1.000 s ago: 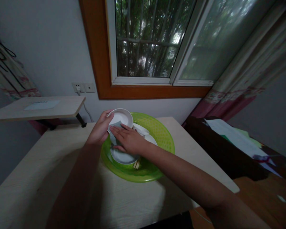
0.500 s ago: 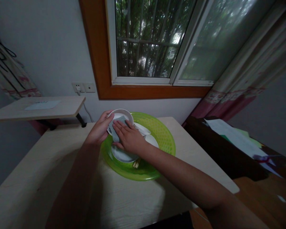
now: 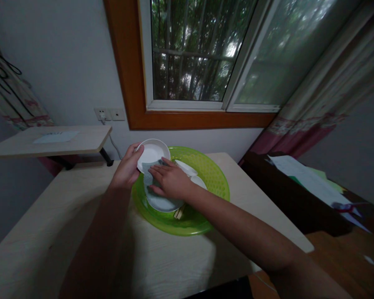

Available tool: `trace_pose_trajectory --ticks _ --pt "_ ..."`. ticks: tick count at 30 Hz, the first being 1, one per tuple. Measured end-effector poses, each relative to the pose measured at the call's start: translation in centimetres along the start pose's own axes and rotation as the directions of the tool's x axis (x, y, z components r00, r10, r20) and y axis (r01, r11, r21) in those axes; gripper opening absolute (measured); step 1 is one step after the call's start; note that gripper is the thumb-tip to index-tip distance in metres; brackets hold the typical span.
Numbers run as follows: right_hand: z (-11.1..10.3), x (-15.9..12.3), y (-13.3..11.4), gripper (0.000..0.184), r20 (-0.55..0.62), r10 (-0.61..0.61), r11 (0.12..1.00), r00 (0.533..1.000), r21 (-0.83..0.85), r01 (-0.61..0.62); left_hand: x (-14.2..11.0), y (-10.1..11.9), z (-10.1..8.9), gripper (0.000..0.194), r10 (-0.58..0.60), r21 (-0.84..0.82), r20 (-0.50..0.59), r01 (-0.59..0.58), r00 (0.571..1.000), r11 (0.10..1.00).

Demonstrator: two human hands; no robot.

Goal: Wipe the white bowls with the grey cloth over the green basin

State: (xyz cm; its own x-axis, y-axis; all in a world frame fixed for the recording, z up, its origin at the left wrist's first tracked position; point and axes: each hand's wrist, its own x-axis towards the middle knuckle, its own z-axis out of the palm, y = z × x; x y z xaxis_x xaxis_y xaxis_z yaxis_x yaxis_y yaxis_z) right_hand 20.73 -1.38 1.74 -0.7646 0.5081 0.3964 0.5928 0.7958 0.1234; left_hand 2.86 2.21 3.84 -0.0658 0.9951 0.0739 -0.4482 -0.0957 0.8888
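Observation:
My left hand [image 3: 126, 168] grips the left rim of a small white dish [image 3: 152, 152], held tilted above a round green basin [image 3: 212, 178]. My right hand [image 3: 171, 181] lies across the dish's lower edge, fingers flat and pressed on a grey cloth [image 3: 148, 177] against it. Under my hands a white plate [image 3: 163, 203] rests in the basin, with more white dishes [image 3: 193, 176] beside it and what look like chopstick ends [image 3: 178, 214] poking out below.
The basin stands on a pale wooden table [image 3: 65, 216] under a window. A smaller side table [image 3: 50, 141] with a paper stands at the left. A dark cabinet [image 3: 299, 195] with papers sits to the right, by a curtain.
My right hand slid the cloth up over the dish and back down to its lower edge. The dish tipped slightly higher in my left hand.

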Motion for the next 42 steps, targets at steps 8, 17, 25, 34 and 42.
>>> trace_pose_trajectory --ticks 8,17,25,34,42 --pt "0.5 -0.2 0.0 0.069 -0.021 -0.026 0.998 0.999 0.061 0.027 -0.3 -1.0 0.9 0.038 -0.036 0.013 0.051 0.036 0.998 0.999" --pt "1.0 -0.2 -0.3 0.083 -0.016 0.075 0.997 0.997 0.009 -0.075 -0.8 -1.1 0.9 0.039 -0.136 0.013 0.16 0.136 0.978 0.991" --pt "1.8 -0.3 0.5 0.092 -0.06 0.189 0.977 0.98 -0.09 -0.194 -0.5 -1.1 0.8 0.038 -0.099 0.042 0.161 0.093 0.982 0.995" --pt "0.6 -0.2 0.1 0.069 0.017 0.139 0.977 0.99 -0.168 -0.134 -0.2 -0.6 0.2 0.04 -0.048 0.038 0.076 0.045 0.996 0.998" --pt "0.2 -0.3 0.3 0.061 0.023 0.018 0.999 1.0 -0.038 -0.017 -0.2 -0.4 0.3 0.041 -0.026 0.02 0.026 0.026 0.999 0.999"
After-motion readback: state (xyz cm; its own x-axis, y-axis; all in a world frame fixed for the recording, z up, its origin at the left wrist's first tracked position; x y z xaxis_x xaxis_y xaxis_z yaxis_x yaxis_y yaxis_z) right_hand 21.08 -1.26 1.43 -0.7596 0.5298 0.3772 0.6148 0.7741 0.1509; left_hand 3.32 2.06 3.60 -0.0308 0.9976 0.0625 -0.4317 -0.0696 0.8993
